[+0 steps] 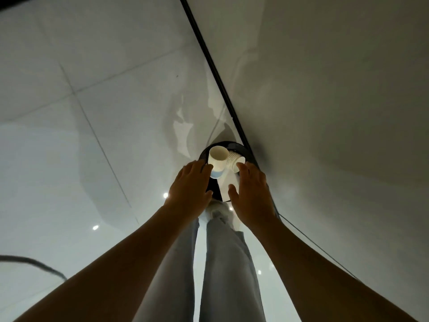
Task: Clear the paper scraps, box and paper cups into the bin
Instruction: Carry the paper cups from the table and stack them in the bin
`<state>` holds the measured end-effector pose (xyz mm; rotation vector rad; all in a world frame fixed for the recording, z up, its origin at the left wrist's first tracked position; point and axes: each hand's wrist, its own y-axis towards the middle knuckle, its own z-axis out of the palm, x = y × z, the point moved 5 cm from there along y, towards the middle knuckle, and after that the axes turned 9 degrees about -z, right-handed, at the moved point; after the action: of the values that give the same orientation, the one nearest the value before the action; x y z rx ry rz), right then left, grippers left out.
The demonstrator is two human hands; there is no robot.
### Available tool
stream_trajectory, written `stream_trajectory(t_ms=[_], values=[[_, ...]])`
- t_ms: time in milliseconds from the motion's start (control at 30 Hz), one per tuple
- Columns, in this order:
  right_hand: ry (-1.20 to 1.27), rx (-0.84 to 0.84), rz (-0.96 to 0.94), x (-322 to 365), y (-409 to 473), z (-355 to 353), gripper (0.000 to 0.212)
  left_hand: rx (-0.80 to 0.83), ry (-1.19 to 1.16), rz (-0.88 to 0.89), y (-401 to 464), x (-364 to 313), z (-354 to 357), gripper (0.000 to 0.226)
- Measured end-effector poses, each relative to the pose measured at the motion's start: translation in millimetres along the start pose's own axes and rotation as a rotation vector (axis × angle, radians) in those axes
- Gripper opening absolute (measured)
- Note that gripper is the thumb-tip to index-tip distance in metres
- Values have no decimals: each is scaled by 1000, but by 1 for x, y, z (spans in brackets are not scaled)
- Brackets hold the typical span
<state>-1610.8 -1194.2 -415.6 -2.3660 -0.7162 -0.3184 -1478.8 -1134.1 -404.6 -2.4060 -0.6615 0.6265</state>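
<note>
both hands over the bin, cups at its mouth

left hand (190,182) and right hand (251,191) hover with fingers straight and relaxed, holding nothing; a paper cup (217,160) and a stack of cups (235,162) lie tilted in the black bin (204,154) by the wall.

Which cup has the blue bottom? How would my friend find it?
Look for the round black bin on the pale floor beside the wall. Above its mouth, between the left hand and the right hand, sits the single cup. It is smooth with a blue base, unlike the ribbed white stack of cups beside it.
</note>
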Motion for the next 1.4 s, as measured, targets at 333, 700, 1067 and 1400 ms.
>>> stream_trajectory(t_ms=[333, 700, 1067, 1400], values=[[-320, 136, -403, 145, -104, -134, 55, -130, -10, -207, -173, -2, -128, 57], [-586, 312, -880, 348, -215, -118, 53, -366, -272, -698, -381, 91, -155, 53], [-832, 539, -1363, 559, -422, 85, 50, -561, -535, -1165, -636, 270, -48, 49], [-959, 722, -1617, 680, -607, 263, 57, -553, -737, -1512, -852, 398, 74, 49]])
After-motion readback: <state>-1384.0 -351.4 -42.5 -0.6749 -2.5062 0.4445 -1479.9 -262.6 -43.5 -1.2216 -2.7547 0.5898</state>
